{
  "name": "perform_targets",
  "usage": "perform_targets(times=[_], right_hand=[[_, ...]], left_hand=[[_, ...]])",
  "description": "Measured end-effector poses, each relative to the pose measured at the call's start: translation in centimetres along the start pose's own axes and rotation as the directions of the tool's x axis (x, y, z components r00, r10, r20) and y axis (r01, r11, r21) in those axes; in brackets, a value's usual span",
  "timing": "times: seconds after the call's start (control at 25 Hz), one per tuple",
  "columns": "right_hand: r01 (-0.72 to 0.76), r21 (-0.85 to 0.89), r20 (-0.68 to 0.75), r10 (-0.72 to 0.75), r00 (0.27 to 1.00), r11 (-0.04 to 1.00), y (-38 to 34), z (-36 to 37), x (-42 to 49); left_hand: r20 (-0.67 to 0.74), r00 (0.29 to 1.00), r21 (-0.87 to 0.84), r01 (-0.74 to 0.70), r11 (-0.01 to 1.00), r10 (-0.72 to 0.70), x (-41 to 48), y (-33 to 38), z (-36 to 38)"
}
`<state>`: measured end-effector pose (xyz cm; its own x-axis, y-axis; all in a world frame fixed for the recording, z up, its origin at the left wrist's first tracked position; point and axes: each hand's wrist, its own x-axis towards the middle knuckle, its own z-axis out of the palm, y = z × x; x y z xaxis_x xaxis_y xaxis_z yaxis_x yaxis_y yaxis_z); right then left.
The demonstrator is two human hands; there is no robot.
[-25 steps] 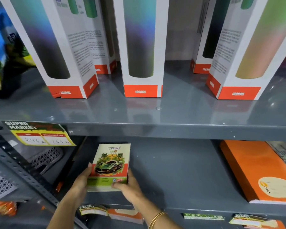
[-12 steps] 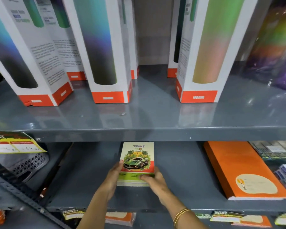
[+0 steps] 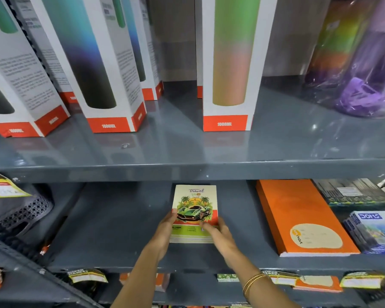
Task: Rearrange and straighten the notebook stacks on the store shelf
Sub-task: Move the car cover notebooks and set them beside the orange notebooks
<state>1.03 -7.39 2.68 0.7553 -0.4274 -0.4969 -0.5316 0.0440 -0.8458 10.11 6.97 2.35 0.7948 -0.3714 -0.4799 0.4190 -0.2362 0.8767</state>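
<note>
Near the middle of the lower grey shelf [image 3: 120, 230]: left hand [image 3: 165, 232], thumb on the cover, fingers curled round the left edge of a small notebook stack [image 3: 195, 196]. Stack flat, near the shelf's front, green car on top. At its near right corner: right hand [image 3: 222, 237], fingers fairly straight, pressing on the cover. Farther right, apart: orange notebook [image 3: 298, 210], with blue boxes [image 3: 378, 232] just beside it.

A small stack of car-cover notebooks [image 3: 195, 207] lies flat, an orange notebook stack [image 3: 298, 214] well apart rightward.
</note>
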Motion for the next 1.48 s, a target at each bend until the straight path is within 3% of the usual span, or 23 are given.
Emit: perform_targets(times=[0.52,1.12,1.2,1.28,1.32,1.4,1.48], right_hand=[[-0.103,-0.007,0.018,0.103,0.995,0.995,-0.2,-0.6,0.8],[-0.055,-0.035,0.150,0.060,0.987,0.998,-1.2,-1.8,-0.3],[-0.019,-0.056,0.154,0.027,0.988,0.998,-1.7,-3.1,-0.5],[0.024,-0.080,0.042,-0.021,0.999,0.996,-2.7,-5.4,-0.8],[0.051,-0.098,-0.016,-0.053,0.998,0.994,-3.2,-6.5,-0.7],[0.115,-0.106,-0.082,-0.124,0.989,0.988,-3.8,-9.4,-0.2],[0.215,-0.102,-0.139,-0.228,0.964,0.971,-4.1,-12.8,0.4]], left_hand=[[-0.080,0.997,-0.028,0.020,0.999,-0.022,-0.3,0.0,1.0],[-0.148,0.985,0.011,0.092,0.996,-0.089,-0.4,0.1,0.6],[-0.268,0.963,0.123,0.043,0.991,-0.008,-0.1,0.3,1.2],[-0.414,0.886,0.323,-0.072,0.944,0.210,-0.3,1.5,3.8],[-0.422,0.842,0.412,-0.153,0.898,0.337,-0.6,2.3,5.6],[-0.328,0.835,0.484,-0.253,0.838,0.442,-1.1,4.1,10.3],[-0.153,0.895,0.520,-0.289,0.804,0.420,-0.7,5.2,15.5]])
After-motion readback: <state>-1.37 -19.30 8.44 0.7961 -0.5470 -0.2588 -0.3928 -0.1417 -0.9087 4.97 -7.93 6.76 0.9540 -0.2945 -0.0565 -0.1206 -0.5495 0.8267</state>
